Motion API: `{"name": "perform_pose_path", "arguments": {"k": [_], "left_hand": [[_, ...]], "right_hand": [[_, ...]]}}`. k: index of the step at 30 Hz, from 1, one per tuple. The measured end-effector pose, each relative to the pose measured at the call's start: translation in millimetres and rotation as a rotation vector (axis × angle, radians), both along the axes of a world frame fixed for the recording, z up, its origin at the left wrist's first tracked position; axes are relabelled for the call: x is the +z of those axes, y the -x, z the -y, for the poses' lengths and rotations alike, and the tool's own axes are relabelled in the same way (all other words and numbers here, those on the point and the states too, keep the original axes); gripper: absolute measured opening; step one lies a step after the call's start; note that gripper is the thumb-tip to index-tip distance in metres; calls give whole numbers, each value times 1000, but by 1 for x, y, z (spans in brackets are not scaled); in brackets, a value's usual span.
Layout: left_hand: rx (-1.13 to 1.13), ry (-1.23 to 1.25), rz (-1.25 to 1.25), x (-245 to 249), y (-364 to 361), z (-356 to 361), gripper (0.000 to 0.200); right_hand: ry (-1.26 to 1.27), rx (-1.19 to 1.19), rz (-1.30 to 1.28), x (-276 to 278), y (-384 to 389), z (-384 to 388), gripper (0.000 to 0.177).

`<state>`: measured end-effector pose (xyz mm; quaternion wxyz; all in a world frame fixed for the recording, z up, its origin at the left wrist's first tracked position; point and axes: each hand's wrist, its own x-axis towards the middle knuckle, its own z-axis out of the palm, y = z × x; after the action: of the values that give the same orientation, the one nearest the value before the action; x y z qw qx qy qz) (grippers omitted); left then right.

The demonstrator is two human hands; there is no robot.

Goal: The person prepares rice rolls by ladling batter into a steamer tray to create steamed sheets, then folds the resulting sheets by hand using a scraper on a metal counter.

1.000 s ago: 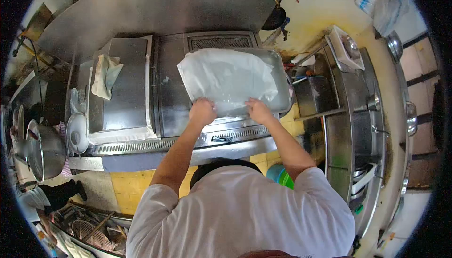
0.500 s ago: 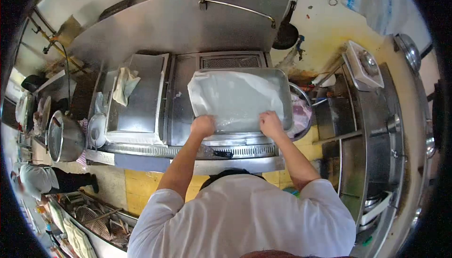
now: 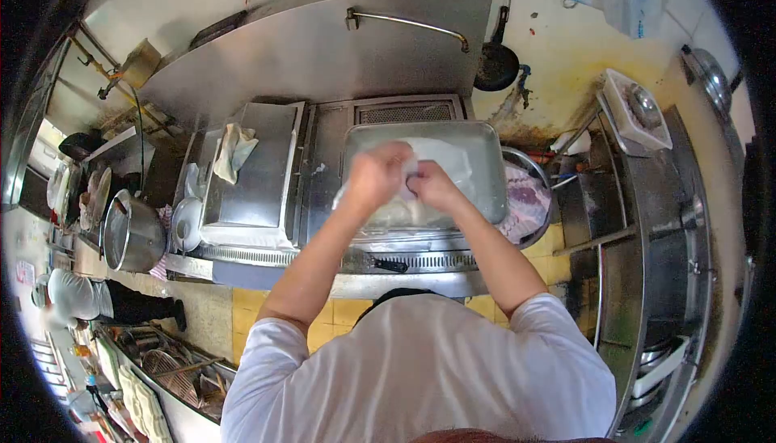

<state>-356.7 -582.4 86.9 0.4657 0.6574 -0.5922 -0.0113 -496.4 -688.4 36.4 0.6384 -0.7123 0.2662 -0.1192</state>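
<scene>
Okay, so way off to the left of the left hand there's a co-worker (image 3: 77, 293) in a white top, then a big metal pot (image 3: 129, 237). Closer in, but well apart from that hand, a pale cloth (image 3: 234, 153) sits crumpled on a flat metal panel (image 3: 259, 188). Next comes the left hand (image 3: 378, 172) itself, over the tray (image 3: 491, 140): it's blurry, fingers look more curled than spread, and honestly I can't tell if it's got hold of anything. A black handle (image 3: 390, 265) lies below it, toward the body. The right hand (image 3: 435, 186) is just beside the left, fingers bent inward, something pale showing between the two; can't tell if it's pinching that or only touching. The white sheet (image 3: 449, 156) looks to be in the tray, part of it just beyond the right hand. Right of that hand, past the tray's edge, there's raw meat (image 3: 524, 200).

Step-wise, I'd guess it's two-handed fiddling with the sheet, maybe sorting out a bit of it over the tray. Next move probably calls for a light pinch, since thin stuff like that could cling or rip.
</scene>
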Motion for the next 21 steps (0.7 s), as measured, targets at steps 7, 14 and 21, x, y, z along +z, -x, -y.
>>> {"name": "perform_pose_path", "arguments": {"k": [7, 14, 21], "left_hand": [[445, 209, -188, 66, -82, -49, 15], [154, 61, 156, 62, -21, -10, 13], [336, 165, 55, 88, -61, -27, 10]], "right_hand": [[627, 46, -533, -138, 80, 77, 22], [38, -150, 497, 28, -46, -1, 22], [359, -47, -108, -80, 2, 53, 29]]}}
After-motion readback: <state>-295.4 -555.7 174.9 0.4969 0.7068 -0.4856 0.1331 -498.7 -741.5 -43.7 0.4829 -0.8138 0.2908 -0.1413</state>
